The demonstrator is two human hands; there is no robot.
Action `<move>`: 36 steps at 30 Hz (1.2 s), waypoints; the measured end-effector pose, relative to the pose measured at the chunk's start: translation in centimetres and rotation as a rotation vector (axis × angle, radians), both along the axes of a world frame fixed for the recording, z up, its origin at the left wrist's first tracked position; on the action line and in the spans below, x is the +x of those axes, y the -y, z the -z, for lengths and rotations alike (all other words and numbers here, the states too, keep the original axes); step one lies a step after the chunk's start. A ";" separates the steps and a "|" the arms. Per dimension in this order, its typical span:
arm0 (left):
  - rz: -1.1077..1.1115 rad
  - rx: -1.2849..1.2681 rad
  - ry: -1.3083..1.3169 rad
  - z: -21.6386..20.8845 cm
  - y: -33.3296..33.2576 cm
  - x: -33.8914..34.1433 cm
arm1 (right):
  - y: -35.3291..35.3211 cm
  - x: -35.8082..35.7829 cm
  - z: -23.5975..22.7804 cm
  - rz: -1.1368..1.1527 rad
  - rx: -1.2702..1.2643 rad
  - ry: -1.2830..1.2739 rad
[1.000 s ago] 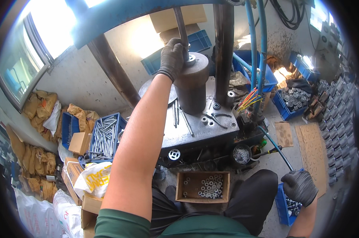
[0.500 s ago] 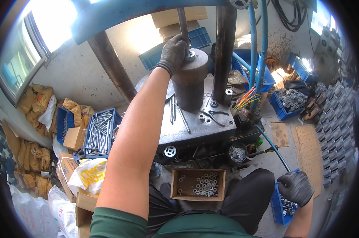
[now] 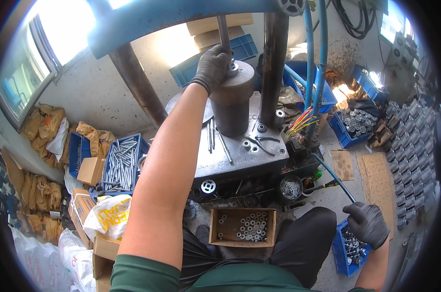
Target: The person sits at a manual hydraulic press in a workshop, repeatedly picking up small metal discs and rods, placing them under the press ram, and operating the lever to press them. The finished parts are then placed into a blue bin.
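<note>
My left hand (image 3: pixel 212 68), in a dark grey glove, is closed around the lower part of an upright metal rod (image 3: pixel 223 31). It rests just above a thick steel cylinder (image 3: pixel 233 97) on the press table; the fingertips are partly hidden. Beside the fingers, a small round metal part (image 3: pixel 233 69) sits on the cylinder's top. At lower right, my gloved right hand (image 3: pixel 367 225) is wrapped round the end of a long blue-green lever (image 3: pixel 333 176). Thin metal rods (image 3: pixel 211 135), a pair of pliers (image 3: pixel 265 142) and small rings lie on the steel table (image 3: pixel 230 170).
A cardboard box (image 3: pixel 243 241) of small round parts stands between my legs. Blue bins hold metal shafts (image 3: pixel 120 163) at left and parts (image 3: pixel 352 250) by my right hand. Press columns (image 3: pixel 274 68) rise behind the table. Stacked metal cylinders (image 3: pixel 413 160) stand far right.
My right hand has moved up a little, and the lever's end has risen with it. My left hand stays at the rod above the cylinder.
</note>
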State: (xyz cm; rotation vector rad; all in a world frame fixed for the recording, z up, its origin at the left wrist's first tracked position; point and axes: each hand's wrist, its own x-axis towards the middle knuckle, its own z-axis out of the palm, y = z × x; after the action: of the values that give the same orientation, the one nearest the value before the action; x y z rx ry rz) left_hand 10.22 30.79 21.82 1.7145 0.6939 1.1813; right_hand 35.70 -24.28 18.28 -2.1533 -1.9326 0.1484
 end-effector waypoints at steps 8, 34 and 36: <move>0.017 -0.019 0.010 -0.2 0.4 -0.1 | -0.6 0.4 -0.6 -0.030 -0.024 -0.006; 0.007 0.091 -0.062 0.0 0.0 0.2 | -20.5 6.9 -10.0 -0.005 0.830 0.252; 0.000 0.101 -0.108 -0.4 1.1 0.4 | -22.0 8.2 -10.3 0.053 0.742 0.268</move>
State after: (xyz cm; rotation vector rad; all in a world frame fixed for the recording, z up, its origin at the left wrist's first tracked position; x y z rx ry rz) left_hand 10.63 29.73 22.18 1.8737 0.7097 1.1468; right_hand 43.94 -2.24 28.60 -1.7589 -1.6674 -0.7770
